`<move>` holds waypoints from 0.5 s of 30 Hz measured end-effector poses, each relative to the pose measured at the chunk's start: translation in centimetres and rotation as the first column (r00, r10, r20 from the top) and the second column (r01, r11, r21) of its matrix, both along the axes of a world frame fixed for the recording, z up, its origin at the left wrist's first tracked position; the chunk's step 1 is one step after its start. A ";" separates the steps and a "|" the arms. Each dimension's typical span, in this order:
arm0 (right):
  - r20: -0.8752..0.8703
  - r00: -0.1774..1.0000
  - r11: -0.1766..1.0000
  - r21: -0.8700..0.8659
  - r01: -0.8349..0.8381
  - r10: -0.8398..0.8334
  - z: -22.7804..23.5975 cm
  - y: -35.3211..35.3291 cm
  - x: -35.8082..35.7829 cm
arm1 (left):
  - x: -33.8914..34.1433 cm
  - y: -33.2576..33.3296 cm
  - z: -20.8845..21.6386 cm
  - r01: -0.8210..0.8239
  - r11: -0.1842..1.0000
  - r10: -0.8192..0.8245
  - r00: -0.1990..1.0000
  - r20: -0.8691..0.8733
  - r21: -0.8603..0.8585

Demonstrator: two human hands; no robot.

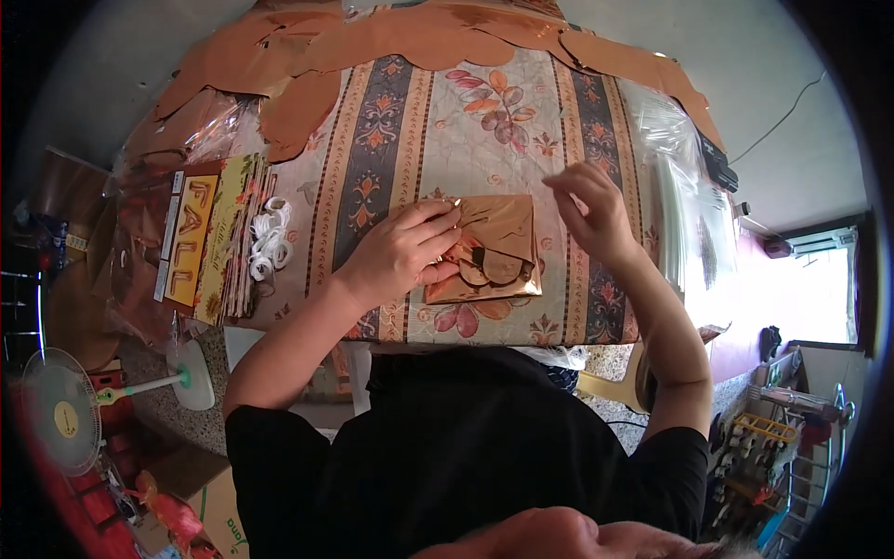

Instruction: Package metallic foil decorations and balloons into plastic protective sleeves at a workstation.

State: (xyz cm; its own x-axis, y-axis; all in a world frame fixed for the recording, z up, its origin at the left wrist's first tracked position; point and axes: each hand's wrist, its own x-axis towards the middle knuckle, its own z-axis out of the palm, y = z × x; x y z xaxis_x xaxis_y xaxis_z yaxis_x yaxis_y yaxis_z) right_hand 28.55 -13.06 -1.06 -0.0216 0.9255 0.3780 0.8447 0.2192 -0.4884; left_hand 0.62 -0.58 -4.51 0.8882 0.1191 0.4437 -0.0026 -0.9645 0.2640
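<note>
A folded, shiny copper foil packet [507,219] lies flat on the table, with a dark curved gap and loose folds across its lower half. My left hand [405,247] rests over its left edge, thumb and fingers closed around the foil there. To the right of the packet, my right hand [596,214] is lifted off the foil. Its fingers curl, with the thumb apart from them, and I see nothing between them.
Large flat copper foil pieces [400,42] line the far edge of the patterned tablecloth [456,112]. At left are stacked yellow and orange printed cards [209,242] and white ribbon coils [270,238]. Clear plastic sleeves [680,214] lie right. A fan [65,410] stands lower left.
</note>
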 end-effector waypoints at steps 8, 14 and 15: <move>0.238 0.970 0.971 -0.240 0.011 0.048 -2.5 0.6 -6.9 | 0.2 0.1 0.1 -0.019 1.000 0.019 1.000 -0.022 0.023; 0.330 0.941 0.973 -0.229 -0.003 0.080 -2.9 -0.4 -7.1 | 0.0 -0.1 0.5 -0.002 0.996 0.007 0.998 -0.063 0.085; 0.323 0.943 0.975 -0.221 -0.009 0.082 -3.0 -0.5 -7.1 | 0.0 -0.1 0.4 -0.001 0.996 0.007 0.998 -0.064 0.086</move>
State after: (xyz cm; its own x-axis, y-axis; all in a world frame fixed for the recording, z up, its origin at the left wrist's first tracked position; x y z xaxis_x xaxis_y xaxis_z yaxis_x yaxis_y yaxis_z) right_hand 21.48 -13.53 -4.01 -0.1545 0.9786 0.1361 0.9571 0.1824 -0.2253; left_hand 0.62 -0.64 -4.12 0.9148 0.0868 0.3944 0.0158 -0.9836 0.1799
